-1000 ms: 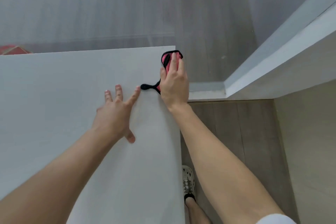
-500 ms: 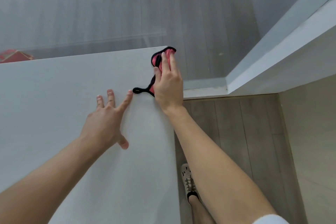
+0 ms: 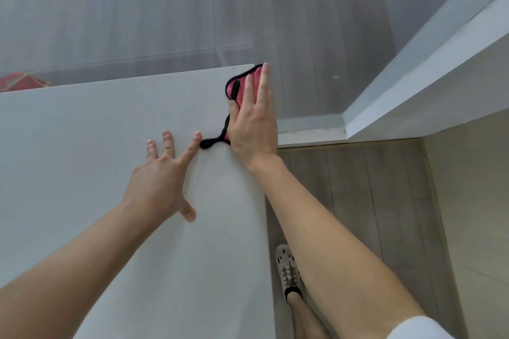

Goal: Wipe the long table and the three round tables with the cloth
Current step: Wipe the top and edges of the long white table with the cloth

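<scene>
The right hand [image 3: 252,124] lies flat with straight fingers, pressing the pink cloth [image 3: 234,87] onto the far right corner of the white worktop [image 3: 82,132]. The left hand [image 3: 158,181] rests spread and empty just beside it. Wiping seems under way at the long worktop's end. How much is done cannot be told. No round tables show, so those likely remain.

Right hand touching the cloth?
Touching. Head view: right hand lies flat on the pink cloth, fingers straight, at the far corner of the table.
</scene>
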{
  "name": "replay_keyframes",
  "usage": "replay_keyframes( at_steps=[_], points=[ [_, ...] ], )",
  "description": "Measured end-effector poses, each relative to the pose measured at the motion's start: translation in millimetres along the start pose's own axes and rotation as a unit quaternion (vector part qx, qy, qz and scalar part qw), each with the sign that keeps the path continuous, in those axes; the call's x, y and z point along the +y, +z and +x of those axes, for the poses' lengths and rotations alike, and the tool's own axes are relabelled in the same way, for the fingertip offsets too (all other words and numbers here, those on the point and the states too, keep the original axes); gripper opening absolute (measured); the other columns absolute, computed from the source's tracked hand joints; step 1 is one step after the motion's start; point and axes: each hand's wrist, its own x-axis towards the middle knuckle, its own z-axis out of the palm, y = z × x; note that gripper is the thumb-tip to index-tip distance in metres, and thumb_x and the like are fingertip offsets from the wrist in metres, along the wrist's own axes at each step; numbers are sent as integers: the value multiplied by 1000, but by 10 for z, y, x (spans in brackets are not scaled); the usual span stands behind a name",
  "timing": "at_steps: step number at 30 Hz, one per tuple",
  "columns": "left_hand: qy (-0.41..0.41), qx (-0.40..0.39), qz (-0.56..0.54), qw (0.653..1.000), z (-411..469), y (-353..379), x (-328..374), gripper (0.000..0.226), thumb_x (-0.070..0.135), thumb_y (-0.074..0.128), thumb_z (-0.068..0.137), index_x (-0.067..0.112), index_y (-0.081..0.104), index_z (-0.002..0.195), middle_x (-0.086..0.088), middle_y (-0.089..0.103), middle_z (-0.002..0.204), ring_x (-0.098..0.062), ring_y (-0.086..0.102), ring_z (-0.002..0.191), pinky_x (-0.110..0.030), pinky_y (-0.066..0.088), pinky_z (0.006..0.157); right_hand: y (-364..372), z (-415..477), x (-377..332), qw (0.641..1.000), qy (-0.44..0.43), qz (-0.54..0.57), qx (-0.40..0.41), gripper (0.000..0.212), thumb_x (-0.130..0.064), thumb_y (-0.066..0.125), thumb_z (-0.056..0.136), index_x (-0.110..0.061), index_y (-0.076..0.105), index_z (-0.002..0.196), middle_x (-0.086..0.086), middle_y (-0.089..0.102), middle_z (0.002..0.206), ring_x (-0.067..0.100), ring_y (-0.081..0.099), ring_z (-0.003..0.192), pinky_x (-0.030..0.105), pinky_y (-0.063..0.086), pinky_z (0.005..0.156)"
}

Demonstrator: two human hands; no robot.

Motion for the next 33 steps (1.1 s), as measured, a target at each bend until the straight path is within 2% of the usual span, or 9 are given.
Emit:
replay_keyframes(
  at_steps=[2, 6, 10, 13, 20, 23, 26, 28, 33],
  points=[
    [0, 2, 0, 1000, -11, 7, -4, 179, 51, 107, 50, 52, -34, 159, -16, -17, 179, -49, -1, 165, -60, 47, 114, -101, -373, 31, 999, -35, 12, -4, 65, -33, 46, 115, 1, 29, 168, 18, 4, 181, 36, 32, 159, 46, 35, 128],
    [0, 2, -5, 1000, -11, -8, 6, 179, 49, 108, 51, 51, -34, 159, -17, -18, 179, -50, -1, 165, -60, 47, 114, -218, -848, 149, 996, -76, 42, -29, 64, -26, 50, 114, 2, 29, 167, 17, 12, 181, 31, 18, 167, 43, 24, 134],
    [5, 5, -2, 1000, -7, -15, 12, 178, 50, 107, 50, 50, -32, 161, -19, -15, 179, -51, 1, 165, -60, 48, 113, -70, -25, 53, 997, -29, 68, -23, 63, -26, 53, 110, 1, 35, 165, 18, 20, 179, 37, 30, 161, 48, 29, 130],
    [5, 11, 0, 1000, -5, -9, 6, 178, 49, 107, 50, 50, -31, 162, -19, -14, 179, -51, 2, 165, -60, 48, 113, -18, 302, 37, 996, -5, 80, -38, 66, -28, 52, 111, -3, 31, 168, 16, 18, 180, 34, 26, 163, 47, 29, 130],
    [6, 13, 0, 1000, -19, -14, 8, 178, 51, 107, 50, 50, -32, 161, -19, -13, 179, -51, 2, 165, -60, 49, 113, -355, -1262, 193, 987, -20, 154, -50, 66, -30, 55, 113, -10, 29, 170, 5, 20, 180, 16, 19, 167, 26, 18, 134],
    [6, 10, -2, 1000, -22, -24, 12, 178, 51, 107, 50, 50, -31, 161, -19, -13, 179, -51, 3, 165, -61, 48, 113, -265, -740, 192, 985, -7, 154, -71, 68, -31, 57, 111, -8, 32, 169, 9, 21, 180, 22, 22, 166, 25, 18, 132],
    [4, 9, -3, 1000, 3, -14, 20, 178, 50, 107, 50, 51, -31, 161, -18, -13, 180, -50, 2, 165, -61, 47, 113, -134, 150, 109, 987, 2, 140, -76, 70, -29, 58, 110, -6, 30, 169, 13, 17, 180, 29, 24, 165, 41, 25, 132],
    [-2, 8, -4, 1000, 15, -13, 10, 178, 49, 108, 49, 52, -31, 161, -17, -13, 180, -49, 2, 165, -61, 47, 113, -94, 290, 99, 989, 3, 127, -78, 71, -28, 57, 111, -7, 26, 171, 11, 13, 181, 28, 22, 165, 44, 26, 132],
    [-5, 10, -9, 1000, 17, 18, -16, 178, 49, 108, 48, 52, -27, 163, -17, -12, 180, -50, 4, 165, -62, 45, 115, -367, -1243, 217, 985, -23, 157, -63, 68, -33, 54, 114, -10, 25, 172, 2, 14, 182, 17, 16, 167, 35, 20, 135]
  ],
)
